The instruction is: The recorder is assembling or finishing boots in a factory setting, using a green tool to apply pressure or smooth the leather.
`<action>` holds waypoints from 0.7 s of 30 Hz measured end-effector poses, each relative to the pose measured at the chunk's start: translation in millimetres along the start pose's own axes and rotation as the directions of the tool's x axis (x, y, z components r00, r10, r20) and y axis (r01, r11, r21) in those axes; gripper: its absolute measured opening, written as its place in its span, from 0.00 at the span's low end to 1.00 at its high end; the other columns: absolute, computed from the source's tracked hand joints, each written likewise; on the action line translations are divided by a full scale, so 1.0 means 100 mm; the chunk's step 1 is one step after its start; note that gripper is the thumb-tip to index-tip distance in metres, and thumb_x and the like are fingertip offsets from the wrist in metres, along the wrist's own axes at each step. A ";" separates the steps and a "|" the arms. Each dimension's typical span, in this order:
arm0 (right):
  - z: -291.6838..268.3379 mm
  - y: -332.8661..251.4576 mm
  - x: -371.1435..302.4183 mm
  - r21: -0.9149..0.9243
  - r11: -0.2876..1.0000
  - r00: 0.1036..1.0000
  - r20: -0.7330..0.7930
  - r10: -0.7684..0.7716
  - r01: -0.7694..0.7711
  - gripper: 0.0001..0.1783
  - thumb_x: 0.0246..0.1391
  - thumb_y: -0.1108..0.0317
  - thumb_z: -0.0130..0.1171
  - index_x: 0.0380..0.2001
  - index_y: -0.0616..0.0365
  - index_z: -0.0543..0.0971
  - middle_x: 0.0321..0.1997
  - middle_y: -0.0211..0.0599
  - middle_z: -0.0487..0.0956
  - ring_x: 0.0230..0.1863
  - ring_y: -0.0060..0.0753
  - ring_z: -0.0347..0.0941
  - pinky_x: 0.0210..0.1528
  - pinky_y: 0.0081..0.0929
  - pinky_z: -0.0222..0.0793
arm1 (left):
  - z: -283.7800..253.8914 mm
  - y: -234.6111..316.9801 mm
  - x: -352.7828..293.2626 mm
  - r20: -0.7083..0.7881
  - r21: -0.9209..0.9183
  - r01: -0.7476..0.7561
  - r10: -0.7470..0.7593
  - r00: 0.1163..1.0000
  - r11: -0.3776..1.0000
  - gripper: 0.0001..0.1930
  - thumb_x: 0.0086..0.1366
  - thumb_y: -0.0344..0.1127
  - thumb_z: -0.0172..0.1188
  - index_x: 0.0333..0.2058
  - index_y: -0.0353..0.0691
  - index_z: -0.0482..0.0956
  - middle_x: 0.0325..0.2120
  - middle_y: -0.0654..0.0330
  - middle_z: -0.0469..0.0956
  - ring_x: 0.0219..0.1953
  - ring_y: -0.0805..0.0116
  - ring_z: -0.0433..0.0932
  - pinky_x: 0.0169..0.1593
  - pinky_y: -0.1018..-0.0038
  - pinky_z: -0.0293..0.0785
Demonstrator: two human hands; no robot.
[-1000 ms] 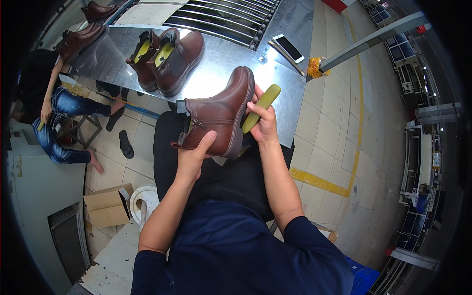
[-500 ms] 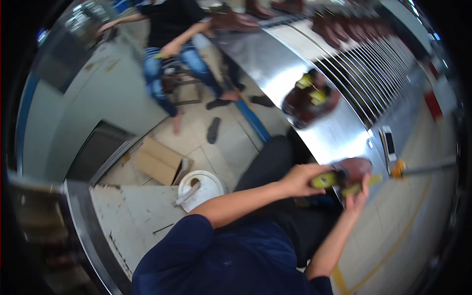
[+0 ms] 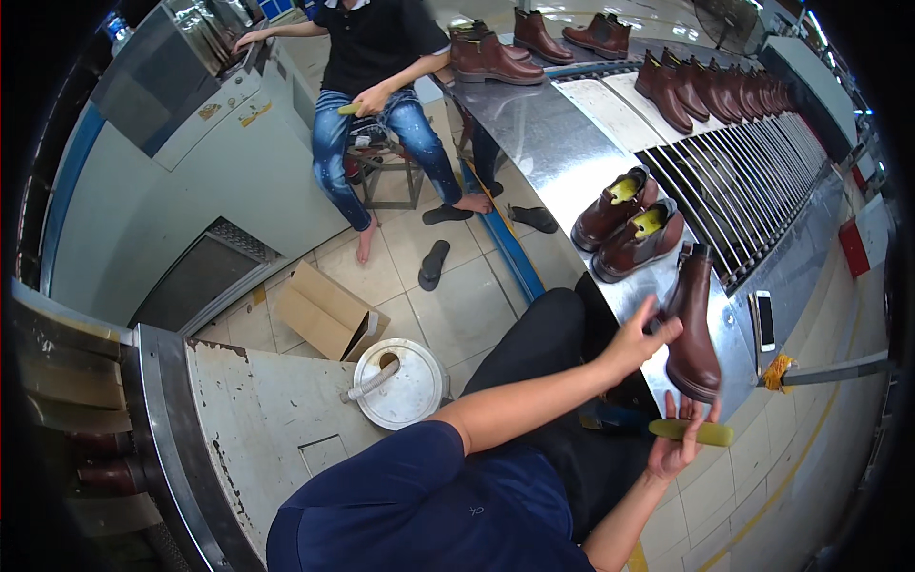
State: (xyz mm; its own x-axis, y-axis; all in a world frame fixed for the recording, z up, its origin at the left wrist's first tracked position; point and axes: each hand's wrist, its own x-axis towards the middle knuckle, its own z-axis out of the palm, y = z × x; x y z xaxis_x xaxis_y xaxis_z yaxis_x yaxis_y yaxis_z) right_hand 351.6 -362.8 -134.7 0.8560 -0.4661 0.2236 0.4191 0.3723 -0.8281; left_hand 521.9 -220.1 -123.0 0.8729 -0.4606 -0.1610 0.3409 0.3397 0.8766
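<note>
A brown ankle boot (image 3: 694, 329) is at the near end of the metal table, its toe pointing toward me. Beside its shaft, my left hand (image 3: 637, 341) is open, thumb and fingers apart; whether it touches the leather I cannot tell. Below the toe, my right hand (image 3: 677, 453) grips a flat, oblong olive-green piece (image 3: 710, 434) between its fingers, its fingertips up against the boot's front. Just beyond stand two more brown boots, a left one (image 3: 602, 224) and a nearer one (image 3: 634, 253), with yellow-green inside their openings.
A slatted metal conveyor (image 3: 734, 181) runs off to the far right, with a row of brown boots (image 3: 705, 91). A white phone (image 3: 764, 320) lies by the table's right edge. A lidded white bucket (image 3: 405, 410) and cardboard box (image 3: 319, 315) stand left. A seated co-worker (image 3: 381, 57) holds a similar green piece.
The boot has gone from both my hands' hold to a place by the table end. My left hand has opened off it; my right has drawn down with the green piece. The view has shifted.
</note>
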 end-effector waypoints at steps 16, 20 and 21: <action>0.94 0.22 0.17 -0.303 0.937 0.981 0.023 0.192 -0.176 0.31 0.69 0.65 0.56 0.70 0.63 0.63 0.66 0.50 0.73 0.68 0.39 0.68 0.71 0.40 0.60 | -0.40 0.38 -0.47 0.067 0.448 -0.112 0.091 0.994 0.887 0.38 0.63 0.54 0.69 0.62 0.33 0.72 0.54 0.48 0.79 0.57 0.59 0.78 0.62 0.68 0.70; 1.05 0.11 0.10 -0.291 0.934 0.948 0.177 0.265 -0.207 0.33 0.68 0.62 0.56 0.70 0.62 0.61 0.56 0.54 0.80 0.59 0.47 0.77 0.67 0.41 0.67 | -0.70 0.18 -0.34 -0.022 0.051 0.000 0.001 1.000 0.999 0.28 0.61 0.48 0.72 0.52 0.34 0.81 0.46 0.57 0.83 0.51 0.69 0.79 0.58 0.72 0.72; 1.03 0.12 0.11 -0.300 0.932 0.956 0.145 0.254 -0.202 0.33 0.68 0.62 0.56 0.70 0.62 0.61 0.56 0.54 0.80 0.59 0.47 0.77 0.67 0.41 0.67 | -0.77 0.21 -0.32 -0.030 -0.013 0.037 -0.037 0.999 0.999 0.27 0.59 0.47 0.73 0.51 0.33 0.82 0.45 0.57 0.83 0.50 0.69 0.79 0.56 0.72 0.73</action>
State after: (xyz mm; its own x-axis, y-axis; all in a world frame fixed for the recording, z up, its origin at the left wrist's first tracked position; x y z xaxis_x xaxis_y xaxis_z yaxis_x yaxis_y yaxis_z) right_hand 397.5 -281.0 -88.8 0.9688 -0.2350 0.0783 0.1272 0.2008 -0.9713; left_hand 527.8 -134.6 -134.5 0.8698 -0.4478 -0.2071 0.3772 0.3331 0.8641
